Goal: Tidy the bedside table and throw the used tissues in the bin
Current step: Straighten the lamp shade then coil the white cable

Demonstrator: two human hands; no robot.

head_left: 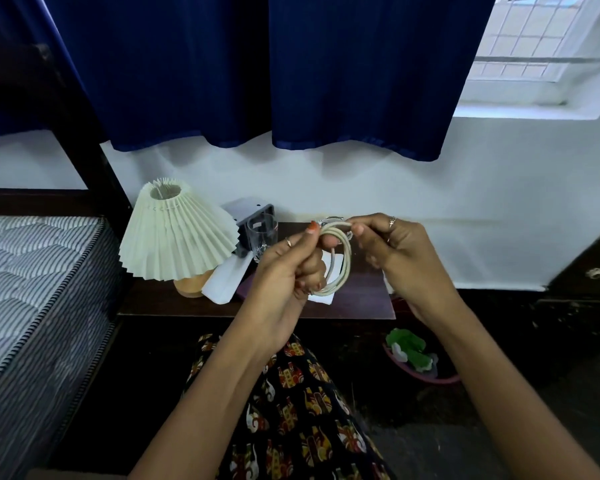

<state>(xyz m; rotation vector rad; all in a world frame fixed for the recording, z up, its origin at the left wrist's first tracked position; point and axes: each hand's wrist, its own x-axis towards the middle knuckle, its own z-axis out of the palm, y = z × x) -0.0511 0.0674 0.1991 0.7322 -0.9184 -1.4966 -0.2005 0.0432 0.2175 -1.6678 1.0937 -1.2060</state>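
Above the dark wooden bedside table I hold a coiled cream cable in both hands. My left hand grips the coil from the left, fingers through the loops. My right hand pinches the top of the coil. A white tissue lies on the table under the coil, partly hidden by my hands. Another white tissue or paper lies beside the lamp. On the floor to the right stands a pink bin with green and white scraps inside.
A lamp with a pleated cream shade stands on the table's left. Behind it are a grey box and a clear glass. A striped mattress lies to the left, blue curtains hang above.
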